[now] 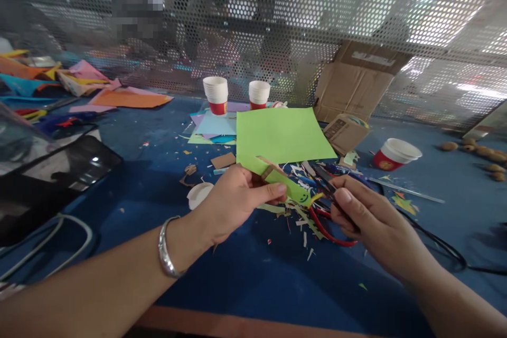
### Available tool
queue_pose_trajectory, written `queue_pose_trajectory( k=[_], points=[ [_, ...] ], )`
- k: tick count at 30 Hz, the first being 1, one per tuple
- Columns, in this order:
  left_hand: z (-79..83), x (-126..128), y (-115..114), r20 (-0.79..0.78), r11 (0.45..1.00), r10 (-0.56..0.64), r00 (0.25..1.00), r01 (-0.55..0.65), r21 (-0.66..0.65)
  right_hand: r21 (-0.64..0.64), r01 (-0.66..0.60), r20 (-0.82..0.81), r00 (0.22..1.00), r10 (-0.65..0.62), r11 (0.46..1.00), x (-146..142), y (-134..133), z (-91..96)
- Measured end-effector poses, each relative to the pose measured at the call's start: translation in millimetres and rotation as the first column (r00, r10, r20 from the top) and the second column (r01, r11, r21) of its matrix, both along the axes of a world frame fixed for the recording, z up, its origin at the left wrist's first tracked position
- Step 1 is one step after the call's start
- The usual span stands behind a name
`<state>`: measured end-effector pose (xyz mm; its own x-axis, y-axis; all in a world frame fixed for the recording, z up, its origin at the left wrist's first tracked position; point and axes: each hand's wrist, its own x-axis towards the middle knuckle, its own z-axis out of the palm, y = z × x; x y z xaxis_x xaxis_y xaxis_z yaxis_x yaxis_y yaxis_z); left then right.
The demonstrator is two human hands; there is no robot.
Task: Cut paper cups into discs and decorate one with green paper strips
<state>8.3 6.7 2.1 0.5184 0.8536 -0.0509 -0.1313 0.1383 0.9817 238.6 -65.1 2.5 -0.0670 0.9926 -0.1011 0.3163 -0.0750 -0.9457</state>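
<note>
My left hand (241, 198) pinches a green paper strip (295, 191) between thumb and fingers. A small smiley face is drawn near the strip's right end, and a brown cardboard piece (270, 168) lies against its upper edge. In my right hand (364, 211) is a pair of dark scissors (327, 186), blades pointing up and left, just right of the strip and apart from it. The fingers hide most of the scissors' handles. Below them, a red loop (327, 235) rests among paper scraps (304, 224). A large green sheet (281, 134) lies behind both hands.
Two stacks of paper cups (216, 96) stand at the back, beside blue and purple paper (216, 124). Another cup (396, 154) and cardboard boxes (352, 82) are right. Coloured sheets (129, 97) and a black-edged case (71, 169) are left. Perforated metal (245, 26) closes off the back.
</note>
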Motion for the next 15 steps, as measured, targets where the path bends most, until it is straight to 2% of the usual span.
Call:
queue_pose_trajectory(
  k=[6,15],
  points=[
    [1.1,1.0,-1.4,0.033,1.0,0.015,0.999,-0.015,-0.013,0.028,-0.102,0.22,0.971,0.093,0.994,-2.6,-3.1,7.2],
    [0.6,1.0,-2.1,0.035,1.0,0.009,0.999,-0.01,0.02,0.041,-0.152,0.23,0.963,0.139,0.987,-5.0,-2.6,4.2]
  ],
)
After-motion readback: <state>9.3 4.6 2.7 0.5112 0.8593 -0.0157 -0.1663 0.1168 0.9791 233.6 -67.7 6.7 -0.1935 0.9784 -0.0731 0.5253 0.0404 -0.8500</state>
